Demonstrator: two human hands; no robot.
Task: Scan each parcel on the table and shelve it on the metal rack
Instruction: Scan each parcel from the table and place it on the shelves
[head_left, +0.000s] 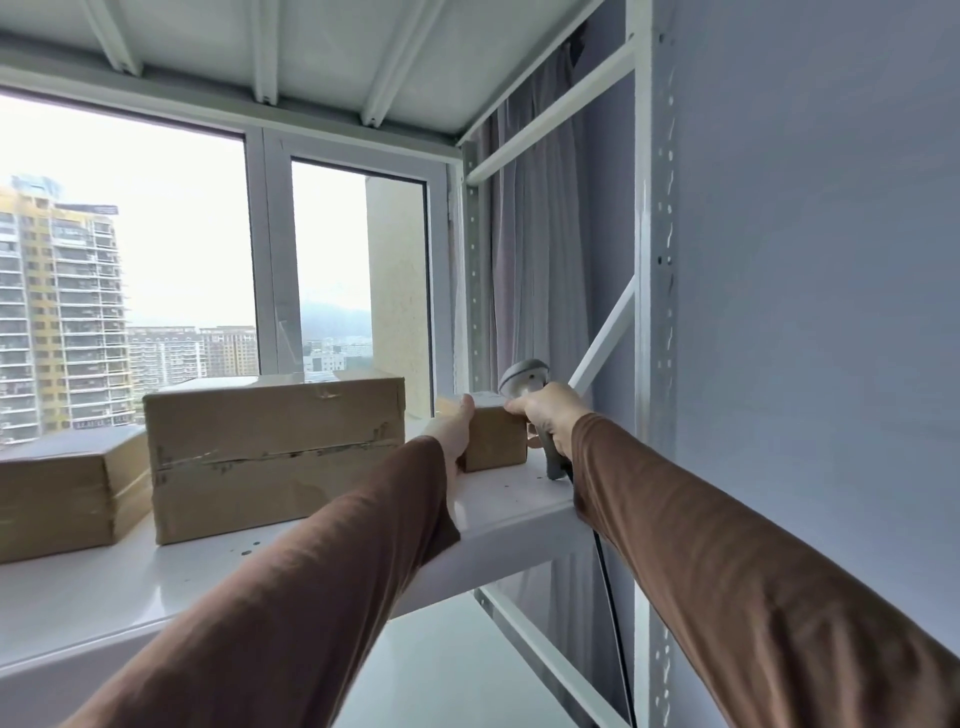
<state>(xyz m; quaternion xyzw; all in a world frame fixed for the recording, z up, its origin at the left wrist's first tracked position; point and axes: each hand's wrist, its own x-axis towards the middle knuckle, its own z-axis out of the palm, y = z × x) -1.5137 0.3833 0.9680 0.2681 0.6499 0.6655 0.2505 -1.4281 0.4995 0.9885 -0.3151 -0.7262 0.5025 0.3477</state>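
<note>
A small brown cardboard parcel stands on the white metal rack shelf near its right end. My left hand lies flat against the parcel's left side, fingers straight. My right hand grips the handle of a grey barcode scanner, and its thumb touches the parcel's top right edge. The scanner's head points up and its black cable hangs down past the shelf edge.
A large taped carton and a flatter carton sit further left on the same shelf. Another shelf is overhead, a lower one below. A white rack upright and grey wall close the right side; a window lies behind.
</note>
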